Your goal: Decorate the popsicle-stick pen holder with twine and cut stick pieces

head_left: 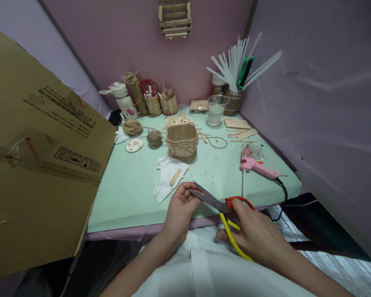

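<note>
My right hand (pixel 253 227) grips a pair of scissors (pixel 212 201) with one red and one yellow handle, and its blades are parted. The fingers of my left hand (pixel 184 202) are pinched together at the blade tips. A tiny pale bit, like the end of a wooden stick, shows between the blades; most of it is hidden by the fingers. Just beyond my left hand, a white cloth (pixel 164 175) lies with a short flat wooden piece (pixel 175 177) on it. Behind the cloth stands a basket made of craft sticks (pixel 182 142).
A pink glue gun (pixel 256 165) with a black cord rests at the right. Twine balls (pixel 154 138), loose craft sticks (pixel 243 134) and a plastic cup (pixel 215 113) are further back. A large cardboard box (pixel 43 165) borders the table's left side.
</note>
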Tool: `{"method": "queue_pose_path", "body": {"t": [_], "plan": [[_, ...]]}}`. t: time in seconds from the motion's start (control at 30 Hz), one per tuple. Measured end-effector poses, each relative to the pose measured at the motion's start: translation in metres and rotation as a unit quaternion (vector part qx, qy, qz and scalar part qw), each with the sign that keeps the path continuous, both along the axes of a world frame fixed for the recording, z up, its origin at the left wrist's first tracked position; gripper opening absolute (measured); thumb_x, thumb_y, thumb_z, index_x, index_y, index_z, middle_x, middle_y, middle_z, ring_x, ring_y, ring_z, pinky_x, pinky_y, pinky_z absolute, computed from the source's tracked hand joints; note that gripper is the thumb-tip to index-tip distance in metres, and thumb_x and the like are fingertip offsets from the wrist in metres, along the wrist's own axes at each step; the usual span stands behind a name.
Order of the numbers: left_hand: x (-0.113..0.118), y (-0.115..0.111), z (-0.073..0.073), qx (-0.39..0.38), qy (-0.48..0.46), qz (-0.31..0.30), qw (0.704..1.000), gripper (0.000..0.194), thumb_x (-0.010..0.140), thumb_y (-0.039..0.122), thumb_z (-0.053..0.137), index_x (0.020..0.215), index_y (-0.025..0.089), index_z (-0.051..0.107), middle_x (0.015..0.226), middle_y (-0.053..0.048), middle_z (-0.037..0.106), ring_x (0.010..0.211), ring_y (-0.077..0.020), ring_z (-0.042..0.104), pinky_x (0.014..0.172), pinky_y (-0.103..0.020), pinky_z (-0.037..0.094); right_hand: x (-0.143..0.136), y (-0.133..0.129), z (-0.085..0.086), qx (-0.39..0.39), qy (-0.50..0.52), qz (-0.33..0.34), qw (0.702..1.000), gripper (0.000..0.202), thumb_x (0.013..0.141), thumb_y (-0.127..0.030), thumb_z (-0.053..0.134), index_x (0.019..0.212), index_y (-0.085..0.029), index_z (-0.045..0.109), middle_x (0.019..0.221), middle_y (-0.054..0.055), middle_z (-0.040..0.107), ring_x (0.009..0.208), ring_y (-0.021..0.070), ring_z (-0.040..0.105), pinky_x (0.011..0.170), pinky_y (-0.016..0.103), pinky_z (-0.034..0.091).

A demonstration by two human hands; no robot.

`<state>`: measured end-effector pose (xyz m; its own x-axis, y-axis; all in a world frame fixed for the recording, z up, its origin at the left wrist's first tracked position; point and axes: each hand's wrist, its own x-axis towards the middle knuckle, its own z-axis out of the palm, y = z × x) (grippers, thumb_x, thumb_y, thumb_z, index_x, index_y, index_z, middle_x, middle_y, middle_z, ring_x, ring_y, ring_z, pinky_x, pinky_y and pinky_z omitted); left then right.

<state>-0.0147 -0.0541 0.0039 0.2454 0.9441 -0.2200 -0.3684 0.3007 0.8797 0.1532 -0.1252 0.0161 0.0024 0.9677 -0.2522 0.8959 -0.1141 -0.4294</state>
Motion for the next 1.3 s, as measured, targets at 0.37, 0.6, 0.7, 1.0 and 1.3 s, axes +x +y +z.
{"method": "queue_pose_path", "body": {"t": [0.37,0.6,0.7,1.0,1.3], "plan": [[-0.002,-0.001,-0.002,0.028,-0.011,-0.015,0.999,0.035,0.069,0.009,0.063,0.097,0.023,0.047,0.075,0.005,0.059,0.074,-0.0092,0.055,0.074,-0.021,0.041,-0.001,0.0,0.0,-0.015,-0.016,0.013,1.0,0.032,0.075,-0.048,0.059,0.084,-0.022,0.042,0.079,0.005,0.064,0.069,0.0254,0.062,0.053,0.026,0.026],[-0.002,-0.002,-0.004,0.026,-0.04,-0.044,0.998,0.035,0.071,0.008,0.062,0.098,0.023,0.046,0.075,0.005,0.059,0.073,-0.0091,0.055,0.073,-0.022,0.041,0.001,-0.002,-0.003,-0.043,-0.018,0.016,0.999,0.025,0.082,-0.045,0.05,0.088,-0.022,0.041,0.074,0.004,0.065,0.067,0.0267,0.063,0.053,0.026,0.026],[-0.002,-0.001,-0.003,0.018,-0.037,-0.046,0.998,0.034,0.072,0.01,0.064,0.098,0.022,0.046,0.074,0.004,0.06,0.071,-0.0093,0.056,0.073,-0.023,0.042,0.006,0.0,-0.006,-0.045,0.02,0.004,0.999,0.023,0.082,-0.044,0.05,0.085,-0.023,0.04,0.07,0.003,0.063,0.063,0.0234,0.061,0.053,0.026,0.029],[0.0,-0.001,0.004,-0.034,-0.017,-0.025,0.999,0.024,0.07,0.012,0.065,0.089,0.018,0.052,0.072,0.002,0.059,0.067,-0.0087,0.056,0.07,-0.023,0.043,0.012,0.002,0.001,-0.041,0.051,-0.018,0.998,0.027,0.075,-0.04,0.059,0.087,-0.024,0.039,0.081,0.001,0.06,0.073,0.0221,0.057,0.059,0.027,0.033],[-0.004,0.004,0.0,-0.004,-0.01,-0.004,1.0,0.029,0.069,0.013,0.067,0.094,0.02,0.055,0.073,0.003,0.061,0.069,-0.0085,0.058,0.07,-0.022,0.044,0.01,0.002,-0.001,-0.031,0.122,-0.019,0.992,0.024,0.074,-0.035,0.059,0.082,-0.024,0.039,0.074,-0.003,0.052,0.065,0.0157,0.048,0.058,0.026,0.033]]}}
